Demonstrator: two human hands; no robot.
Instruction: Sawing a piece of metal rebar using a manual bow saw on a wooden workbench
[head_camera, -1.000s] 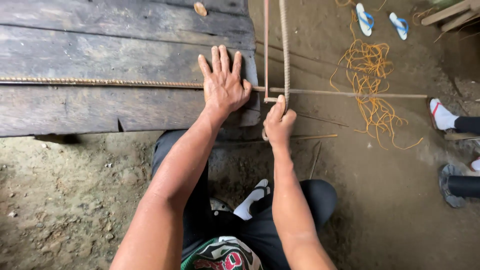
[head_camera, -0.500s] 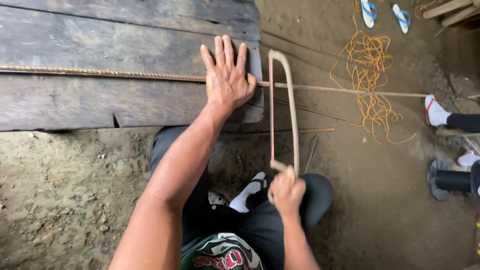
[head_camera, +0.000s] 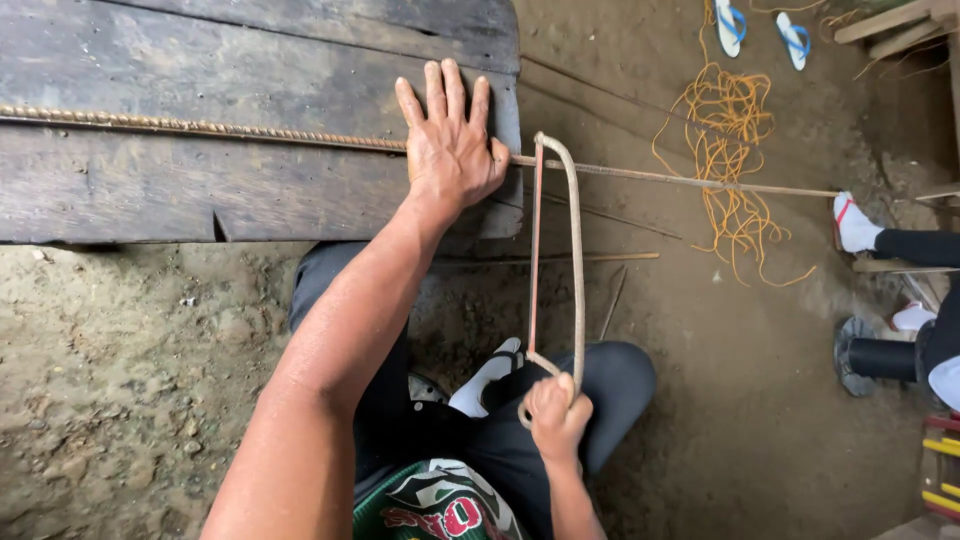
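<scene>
A: Across the upper left of the frame, what is the biggest thing?

B: A bench (head_camera: 200, 190) of dark, weathered planks, cracked along its near edge. It ends just right of centre. Below and to the right of it lies a bare dirt floor (head_camera: 110, 400).

A: And on the bench?

B: A long ribbed steel bar (head_camera: 200, 128) runs from the left edge across the planks and out past the bench end into the right half of the frame, over the dirt.

A: Who is holding it?

B: The person's left hand (head_camera: 450, 145) lies flat on it at the bench end, fingers spread and pointing up the frame, palm pressing the bar down on the wood.

A: The other hand?

B: The right hand (head_camera: 558, 420), low at centre, is closed in a fist round the near end of a hacksaw (head_camera: 560, 260). The bowed frame reaches up the picture, and its thin reddish blade meets the bar just right of the left hand's thumb, beyond the bench edge.

A: What else is about?

B: A tangle of orange cord (head_camera: 725, 150) on the dirt at upper right, a pair of blue and white sandals (head_camera: 760, 25) at the top edge, and another person's feet (head_camera: 860, 225) at the right edge. Some thin rods (head_camera: 600, 258) lie on the dirt under the saw, and the person's own white-socked foot (head_camera: 485, 375) shows beside the right hand.
</scene>
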